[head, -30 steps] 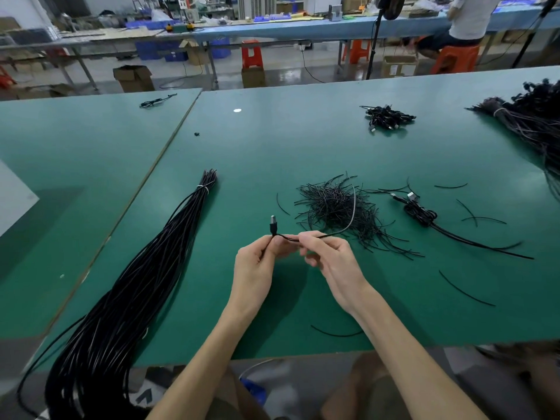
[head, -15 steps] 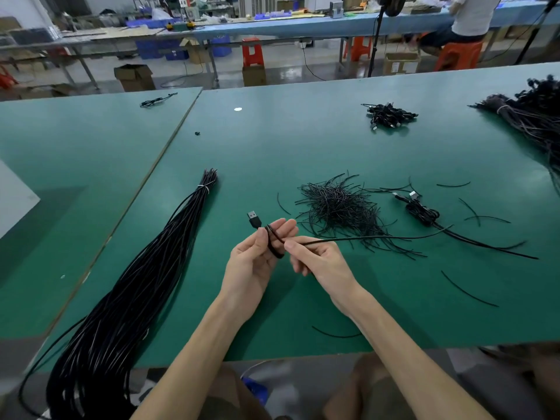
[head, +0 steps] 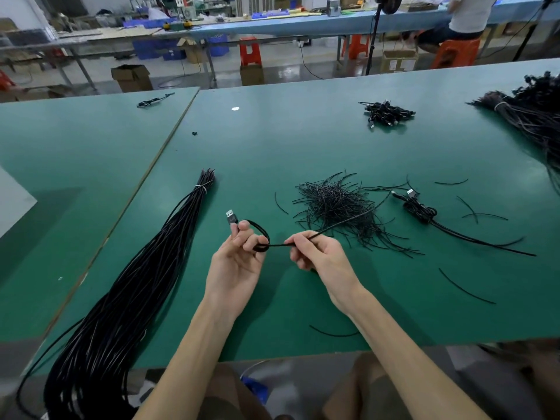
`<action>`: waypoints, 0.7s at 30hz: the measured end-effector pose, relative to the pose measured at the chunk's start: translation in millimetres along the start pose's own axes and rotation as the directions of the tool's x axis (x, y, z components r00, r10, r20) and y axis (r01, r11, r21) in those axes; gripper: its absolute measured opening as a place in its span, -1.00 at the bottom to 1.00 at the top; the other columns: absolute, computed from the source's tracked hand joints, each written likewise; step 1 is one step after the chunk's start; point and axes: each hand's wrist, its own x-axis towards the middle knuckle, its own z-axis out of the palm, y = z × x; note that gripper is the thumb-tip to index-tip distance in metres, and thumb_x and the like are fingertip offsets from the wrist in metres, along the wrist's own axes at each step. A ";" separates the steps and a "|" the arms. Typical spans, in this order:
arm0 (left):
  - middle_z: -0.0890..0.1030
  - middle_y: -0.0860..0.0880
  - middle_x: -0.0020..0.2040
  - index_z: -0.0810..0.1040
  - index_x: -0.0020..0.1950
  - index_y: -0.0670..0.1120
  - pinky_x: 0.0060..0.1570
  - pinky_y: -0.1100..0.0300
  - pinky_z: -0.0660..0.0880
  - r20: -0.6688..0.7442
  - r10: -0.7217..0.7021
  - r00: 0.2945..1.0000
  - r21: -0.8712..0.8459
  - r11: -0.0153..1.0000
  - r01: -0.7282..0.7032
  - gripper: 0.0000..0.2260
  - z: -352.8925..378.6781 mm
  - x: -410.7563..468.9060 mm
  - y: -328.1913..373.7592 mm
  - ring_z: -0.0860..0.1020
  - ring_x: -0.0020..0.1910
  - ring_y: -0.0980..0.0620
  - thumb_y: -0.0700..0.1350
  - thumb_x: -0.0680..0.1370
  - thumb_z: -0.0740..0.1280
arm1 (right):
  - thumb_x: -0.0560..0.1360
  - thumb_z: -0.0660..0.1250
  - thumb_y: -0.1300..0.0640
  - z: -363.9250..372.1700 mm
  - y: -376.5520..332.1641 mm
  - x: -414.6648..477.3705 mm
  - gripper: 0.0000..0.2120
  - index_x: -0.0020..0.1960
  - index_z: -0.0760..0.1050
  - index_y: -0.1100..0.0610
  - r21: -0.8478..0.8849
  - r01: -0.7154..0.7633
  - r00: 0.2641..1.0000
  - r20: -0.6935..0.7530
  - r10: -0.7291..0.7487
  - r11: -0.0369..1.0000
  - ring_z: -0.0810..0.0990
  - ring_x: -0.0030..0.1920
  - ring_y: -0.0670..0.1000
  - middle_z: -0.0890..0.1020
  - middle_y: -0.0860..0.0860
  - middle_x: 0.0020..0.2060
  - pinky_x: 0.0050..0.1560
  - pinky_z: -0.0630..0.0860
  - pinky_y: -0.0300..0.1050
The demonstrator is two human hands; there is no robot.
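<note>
A black USB cable (head: 277,244) stretches between both hands above the green table (head: 303,140). My left hand (head: 238,259) holds its plug end, the silver USB plug (head: 231,216) sticking up past my fingertips, with a small loop of cable wound around my fingers. My right hand (head: 318,253) pinches the cable a short way to the right. From there the cable runs up and right over a pile of short black ties (head: 336,204).
A long tied bundle of black cables (head: 133,286) lies at the left and hangs off the front edge. One coiled cable (head: 419,209) lies right of the ties, a heap of coiled cables (head: 386,113) farther back, another bundle (head: 533,113) far right. Loose ties lie scattered. A person sits behind.
The hands have drawn apart, and a loop of cable has formed around my left fingers. The plug has swung up and to the left. The cable's tail now lies straight over the tie pile.
</note>
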 end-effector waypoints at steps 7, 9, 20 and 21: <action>0.58 0.09 -0.16 0.59 -0.06 -0.11 -0.04 0.23 0.61 -0.026 0.071 0.997 -0.016 0.997 -0.072 -0.80 0.9 -4.3 7.5 0.59 -0.04 0.12 -0.20 0.66 0.20 | 0.63 0.31 0.06 16.9 5.2 -0.7 -0.78 -0.19 0.58 0.01 -0.458 0.050 0.997 0.070 -0.020 0.887 0.60 -0.36 0.01 0.71 0.03 -0.30 -0.18 0.60 0.04; 0.55 0.10 -0.18 0.56 -0.02 -0.07 -0.10 0.28 0.57 -0.018 0.047 0.999 0.024 0.999 -0.047 -0.81 -0.5 -5.0 7.6 0.55 -0.20 0.16 -0.18 0.69 0.18 | 0.63 0.32 0.06 15.8 4.2 -0.2 -0.79 -0.16 0.60 0.04 -0.430 0.046 0.999 0.032 -0.035 0.902 0.57 -0.39 -0.07 0.69 0.00 -0.33 -0.22 0.58 -0.10; 0.47 0.13 -0.39 0.49 -0.18 -0.19 -0.37 0.35 0.29 0.258 0.236 0.937 0.937 0.174 -0.302 -0.70 -2.9 -9.9 -21.7 0.33 -0.42 0.15 -0.19 0.73 0.18 | 0.68 0.29 0.08 4.2 3.7 -0.4 -0.79 -0.01 0.65 0.13 -0.107 0.084 0.962 -0.252 -0.109 0.991 0.69 -0.20 -0.01 0.73 0.04 -0.17 -0.26 0.53 -0.18; 0.49 0.13 -0.39 0.50 -0.17 -0.18 -0.37 0.35 0.31 0.278 0.246 0.929 0.950 0.075 -0.304 -0.71 -4.0 -9.4 -23.6 0.35 -0.42 0.16 -0.20 0.73 0.18 | 0.69 0.28 0.08 3.5 2.8 -1.1 -0.78 0.00 0.66 0.13 -0.074 0.096 0.961 -0.254 -0.111 0.993 0.69 -0.18 0.00 0.73 0.04 -0.15 -0.26 0.54 -0.18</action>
